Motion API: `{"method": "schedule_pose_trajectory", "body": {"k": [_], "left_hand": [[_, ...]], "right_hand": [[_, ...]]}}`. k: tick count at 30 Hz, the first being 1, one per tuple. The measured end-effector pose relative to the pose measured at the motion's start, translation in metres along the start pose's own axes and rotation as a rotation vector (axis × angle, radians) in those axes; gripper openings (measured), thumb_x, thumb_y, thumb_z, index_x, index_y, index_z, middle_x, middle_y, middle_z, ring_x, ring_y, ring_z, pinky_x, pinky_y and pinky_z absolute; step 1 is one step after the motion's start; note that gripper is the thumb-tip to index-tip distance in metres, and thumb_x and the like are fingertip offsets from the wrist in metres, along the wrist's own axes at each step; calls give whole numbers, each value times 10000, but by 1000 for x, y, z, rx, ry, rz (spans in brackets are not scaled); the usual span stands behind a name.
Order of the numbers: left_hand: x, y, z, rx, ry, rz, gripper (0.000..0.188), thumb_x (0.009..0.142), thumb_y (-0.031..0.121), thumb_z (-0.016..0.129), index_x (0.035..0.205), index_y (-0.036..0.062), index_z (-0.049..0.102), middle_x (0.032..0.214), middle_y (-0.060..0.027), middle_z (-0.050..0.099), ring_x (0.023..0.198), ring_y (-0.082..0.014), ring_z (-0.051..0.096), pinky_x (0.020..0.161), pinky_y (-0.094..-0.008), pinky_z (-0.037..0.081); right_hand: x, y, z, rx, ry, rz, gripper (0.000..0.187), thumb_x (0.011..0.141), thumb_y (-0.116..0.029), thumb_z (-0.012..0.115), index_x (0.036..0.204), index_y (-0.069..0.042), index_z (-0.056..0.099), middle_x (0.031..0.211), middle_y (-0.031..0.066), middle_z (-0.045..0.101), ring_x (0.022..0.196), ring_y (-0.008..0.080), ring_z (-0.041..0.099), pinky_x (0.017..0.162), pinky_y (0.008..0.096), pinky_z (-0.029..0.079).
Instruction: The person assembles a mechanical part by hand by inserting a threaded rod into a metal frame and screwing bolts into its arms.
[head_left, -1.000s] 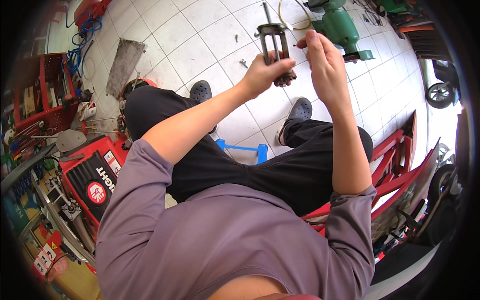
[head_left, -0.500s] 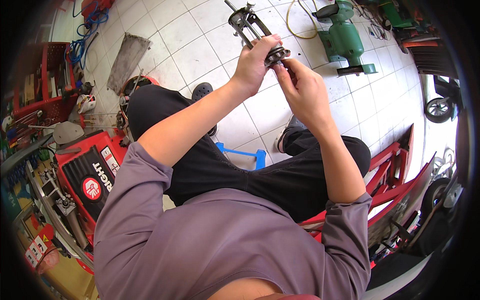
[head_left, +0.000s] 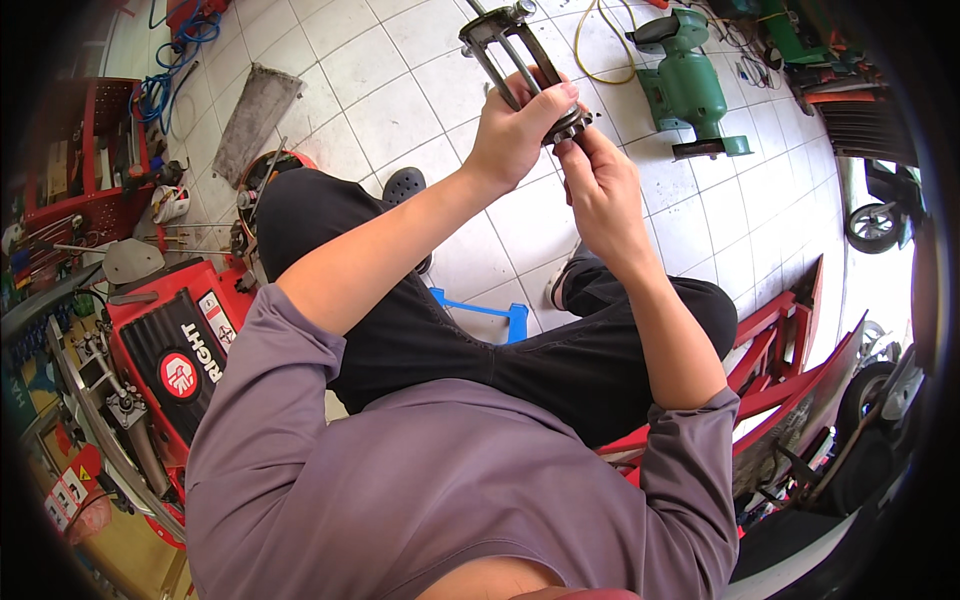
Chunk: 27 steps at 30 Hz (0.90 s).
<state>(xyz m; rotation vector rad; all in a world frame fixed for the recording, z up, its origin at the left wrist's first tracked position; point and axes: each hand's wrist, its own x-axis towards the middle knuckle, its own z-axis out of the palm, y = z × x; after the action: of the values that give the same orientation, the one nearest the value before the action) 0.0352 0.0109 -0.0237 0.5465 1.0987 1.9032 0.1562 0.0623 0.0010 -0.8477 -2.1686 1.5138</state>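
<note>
My left hand (head_left: 512, 135) is wrapped round a dark metal frame (head_left: 497, 24) with parallel bars and a rod jutting from its far end. I cannot make out what kind of tool or part it is. A small toothed wheel (head_left: 572, 131) sits at the frame's near end, under my left thumb. The fingers of my right hand (head_left: 605, 190) pinch at this wheel from the near right side. Whether they hold some smaller piece there is hidden by the fingertips. Both hands are closed, held out beyond my knees above the floor.
A green bench grinder (head_left: 697, 95) lies on the tiled floor (head_left: 400, 110) at the far right, near a yellow cable (head_left: 578, 45). A grey flat plate (head_left: 255, 118) lies left. Beside me stand a red-and-black machine (head_left: 165, 345) and a red metal frame (head_left: 775, 350). Between my legs is a blue piece (head_left: 515, 320).
The metal frame has tilted and come slightly nearer, its toothed end now more visible. My left hand turned with it, and my right fingers shifted round the toothed wheel.
</note>
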Motion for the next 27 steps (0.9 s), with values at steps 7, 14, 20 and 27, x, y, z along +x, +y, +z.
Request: {"method": "schedule_pose_trajectory", "body": {"k": [7,14,20,27], "left_hand": [[0,4,-3,9,-36,-29,177,875,201,589,952,42,598,853,-33,614,859,-159,650,782,-288,513],[4,6,-9,33,-123,-21,179,871,208,588,953,49,602,847,-45,626,854,-151,640,761,-276,507],[6,8,-9,100,-132,1,170,871,192,579,941,39,605,823,-45,630,838,-136,635,780,-277,496],[5,7,-6,102,-101,-7,164,870,183,584,925,30,605,822,-32,621,838,-137,636,797,-279,491]], "right_hand": [[-2,-5,-1,196,-68,142,200,943,-158,483,900,17,570,628,17,495,560,69,457,522,245,382],[2,0,-7,424,-235,145,229,988,-186,456,916,6,558,667,-4,499,571,67,459,520,221,380],[2,-1,-5,179,-203,117,233,971,-205,467,880,-10,557,599,37,502,539,105,472,515,270,396],[1,3,0,-236,-60,-143,239,950,-201,463,895,20,534,674,209,556,596,386,527,587,429,424]]}}
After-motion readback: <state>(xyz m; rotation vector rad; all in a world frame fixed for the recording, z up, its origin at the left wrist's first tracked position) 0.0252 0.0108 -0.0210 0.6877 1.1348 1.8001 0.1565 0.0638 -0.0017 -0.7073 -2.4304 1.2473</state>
